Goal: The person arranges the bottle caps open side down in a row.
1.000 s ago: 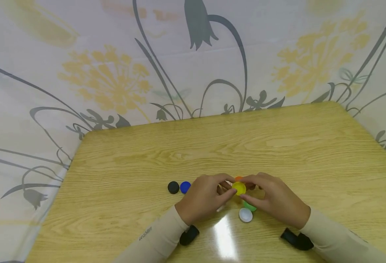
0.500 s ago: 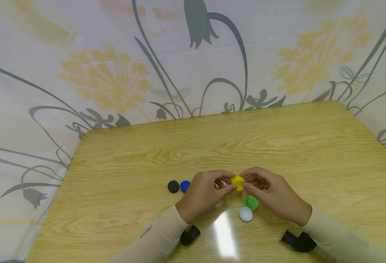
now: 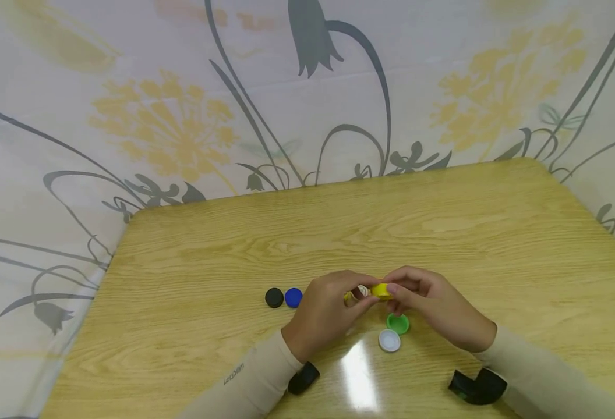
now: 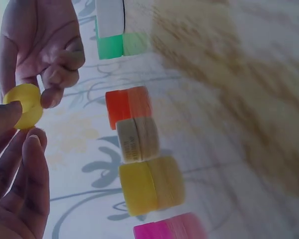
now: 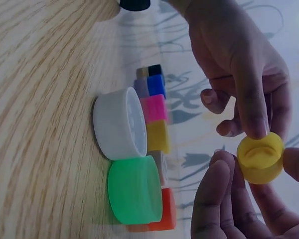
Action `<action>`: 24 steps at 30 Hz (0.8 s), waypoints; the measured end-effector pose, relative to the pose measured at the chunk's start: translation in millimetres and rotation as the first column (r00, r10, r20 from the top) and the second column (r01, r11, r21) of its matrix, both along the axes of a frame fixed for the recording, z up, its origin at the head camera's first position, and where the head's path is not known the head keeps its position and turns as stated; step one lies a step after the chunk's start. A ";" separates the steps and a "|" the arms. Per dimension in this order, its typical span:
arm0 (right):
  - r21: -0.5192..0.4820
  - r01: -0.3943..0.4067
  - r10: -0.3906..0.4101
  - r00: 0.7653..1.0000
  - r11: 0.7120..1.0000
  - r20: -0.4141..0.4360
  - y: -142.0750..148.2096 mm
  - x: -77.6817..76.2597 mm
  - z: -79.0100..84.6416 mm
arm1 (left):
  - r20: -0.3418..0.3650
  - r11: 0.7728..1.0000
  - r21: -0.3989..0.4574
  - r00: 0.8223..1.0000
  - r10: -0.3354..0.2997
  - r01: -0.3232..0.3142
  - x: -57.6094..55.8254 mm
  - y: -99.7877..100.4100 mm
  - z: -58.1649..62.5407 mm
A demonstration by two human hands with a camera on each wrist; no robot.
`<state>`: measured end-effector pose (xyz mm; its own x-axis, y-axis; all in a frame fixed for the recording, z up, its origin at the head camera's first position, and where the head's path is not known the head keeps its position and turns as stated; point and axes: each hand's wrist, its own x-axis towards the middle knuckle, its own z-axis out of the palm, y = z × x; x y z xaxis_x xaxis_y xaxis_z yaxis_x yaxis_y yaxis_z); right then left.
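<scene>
A small yellow bottle cap (image 3: 381, 291) is held above the table, between both hands. My left hand (image 3: 324, 311) pinches it between thumb and fingers from the left. From the right, my right hand (image 3: 441, 308) holds it with the thumb on its edge. In the right wrist view the yellow cap (image 5: 260, 158) shows its hollow side. Just below the right hand lie a green cap (image 3: 398, 323) and a white cap (image 3: 389, 341), close together. A row of caps, partly hidden behind the hands in the head view, includes an orange cap (image 4: 128, 107) and another yellow cap (image 4: 150, 185).
At the row's left end sit a blue cap (image 3: 293, 298) and a black cap (image 3: 274, 298). A pink cap (image 5: 154, 108) and an off-white cap (image 4: 138, 140) also belong to the row. The wooden table (image 3: 208, 250) meets a flower-patterned cloth (image 3: 265, 105) behind and at the sides.
The held yellow cap has turned from facing upward to nearly edge-on and risen slightly. My right hand has shifted its fingers on it, uncovering the green cap below.
</scene>
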<state>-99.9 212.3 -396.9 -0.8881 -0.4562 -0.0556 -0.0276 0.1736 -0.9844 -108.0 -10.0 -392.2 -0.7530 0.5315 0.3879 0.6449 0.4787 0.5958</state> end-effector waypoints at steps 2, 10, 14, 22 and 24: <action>-0.001 0.004 -0.004 1.000 1.000 -0.007 0.1 0.3 1.1 | -0.017 1.000 -0.001 1.000 0.004 -0.004 0.4 -0.4 0.6; 0.107 0.088 -0.069 0.983 0.990 -0.173 2.2 0.5 2.8 | 0.114 1.000 0.017 0.993 0.012 -0.014 -3.3 -0.8 4.6; 0.167 0.134 -0.076 0.946 0.977 -0.316 6.7 -2.2 3.3 | 0.078 0.999 -0.035 0.997 0.028 -0.025 -8.6 3.4 6.8; 0.179 0.188 -0.095 0.897 0.966 -0.432 15.3 -8.6 -2.9 | 0.031 0.991 -0.119 0.997 0.066 -0.062 -19.5 18.3 5.1; 0.183 0.200 -0.098 0.886 0.963 -0.453 17.9 -9.8 -3.8 | 0.025 0.987 -0.138 0.996 0.086 -0.081 -21.3 23.4 4.6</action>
